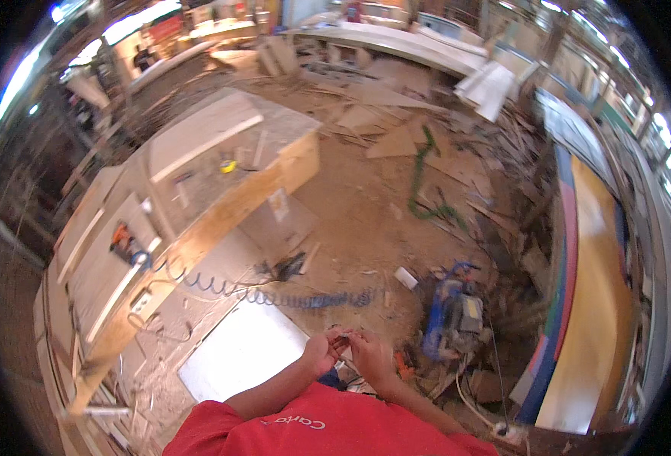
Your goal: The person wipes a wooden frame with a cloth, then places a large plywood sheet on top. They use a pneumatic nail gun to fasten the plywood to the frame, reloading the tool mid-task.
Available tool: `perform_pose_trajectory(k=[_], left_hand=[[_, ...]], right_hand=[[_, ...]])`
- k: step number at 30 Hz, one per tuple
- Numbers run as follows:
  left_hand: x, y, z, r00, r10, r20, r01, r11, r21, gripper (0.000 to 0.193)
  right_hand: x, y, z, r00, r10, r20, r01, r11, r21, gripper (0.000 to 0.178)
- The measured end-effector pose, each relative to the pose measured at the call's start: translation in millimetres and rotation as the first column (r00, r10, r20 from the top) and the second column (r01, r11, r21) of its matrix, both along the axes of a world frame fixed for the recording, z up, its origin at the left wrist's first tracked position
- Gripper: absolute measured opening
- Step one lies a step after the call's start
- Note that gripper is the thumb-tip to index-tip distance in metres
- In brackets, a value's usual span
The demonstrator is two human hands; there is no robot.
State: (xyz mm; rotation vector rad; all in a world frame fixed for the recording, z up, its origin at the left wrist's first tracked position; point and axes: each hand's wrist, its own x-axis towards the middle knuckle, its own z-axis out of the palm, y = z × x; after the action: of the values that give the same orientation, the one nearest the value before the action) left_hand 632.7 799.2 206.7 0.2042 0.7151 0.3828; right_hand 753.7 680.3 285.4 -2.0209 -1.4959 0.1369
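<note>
- Evidently the left hand (322,352) and right hand (367,352) meet in front of the red shirt (328,425), fingertips pinched together on something small between them (too small to tell what it is).
- Judging by the pose, this is fine finger work at chest height; steady fingers matter more than reach.
- Below the hands lies a white panel (236,351) on the sawdust floor (350,220), with a coiled blue hose (305,298) just beyond it.
- A workbench (221,163) stands to the left, a blue machine (453,315) near on the right, and stacked boards (590,304) further right.
- Open floor lies ahead, between the bench and the boards.
</note>
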Motion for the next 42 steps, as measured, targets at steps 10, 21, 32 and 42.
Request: perform_pose_trajectory(k=[10, 21, 32, 42], left_hand=[[-119.0, 9.0, 43.6, 0.968, 0.168, -0.187, -0.114, 0.957, 0.265, 0.037], [-332.5, 75.6, 56.8, 0.964, 0.201, -0.171, -0.095, 0.868, 0.488, 0.042], [-517.8, 133.7, 57.3, 0.866, 0.409, -0.287, -0.177, 0.788, 0.59, 0.062], [-632.1, 173.0, 9.7, 0.561, 0.678, -0.475, -0.512, 0.735, 0.445, 0.04]], right_hand=[[-81.9, 53.9, -24.9, 0.935, 0.164, -0.315, -0.211, 0.97, -0.118, 0.029], [-252.5, 169.6, -14.2, 0.581, 0.11, -0.806, -0.509, 0.822, -0.254, 0.03], [-418.3, 279.0, -17.8, 0.416, 0.121, -0.901, -0.726, 0.641, -0.249, 0.025], [-439.3, 452.5, -56.2, 0.643, 0.182, -0.744, -0.534, 0.803, -0.264, 0.029]])
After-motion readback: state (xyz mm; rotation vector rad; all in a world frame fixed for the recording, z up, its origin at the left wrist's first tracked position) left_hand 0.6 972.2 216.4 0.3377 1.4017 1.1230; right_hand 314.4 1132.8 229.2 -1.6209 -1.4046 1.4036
